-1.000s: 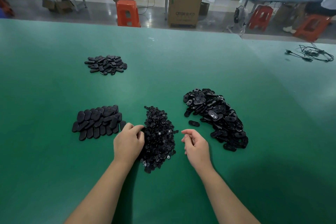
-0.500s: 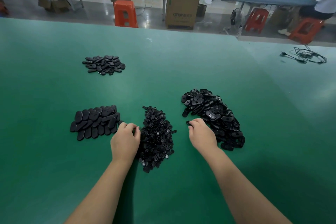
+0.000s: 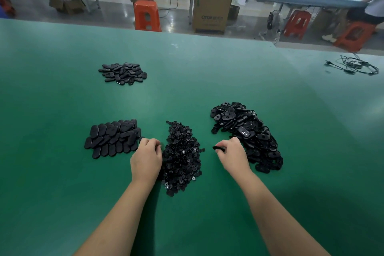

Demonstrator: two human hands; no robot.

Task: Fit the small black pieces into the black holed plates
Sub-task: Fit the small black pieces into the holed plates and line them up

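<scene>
Four black heaps lie on the green bench (image 3: pixel 62 203): small pieces (image 3: pixel 182 158) in the middle, holed plates (image 3: pixel 245 131) just right, two plate heaps (image 3: pixel 113 138) (image 3: pixel 122 73) left. The right hand (image 3: pixel 233 155) pinches one plate (image 3: pixel 218 148); the left hand (image 3: pixel 146 159), fingers curled, touches the small pieces, its hold hidden. Bare bench runs near and right.

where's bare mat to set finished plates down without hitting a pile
Bare green mat lies between the far pile and the three near piles, and along the near edge around the forearms. Crowded: small pieces between left hand and right hand.
</scene>
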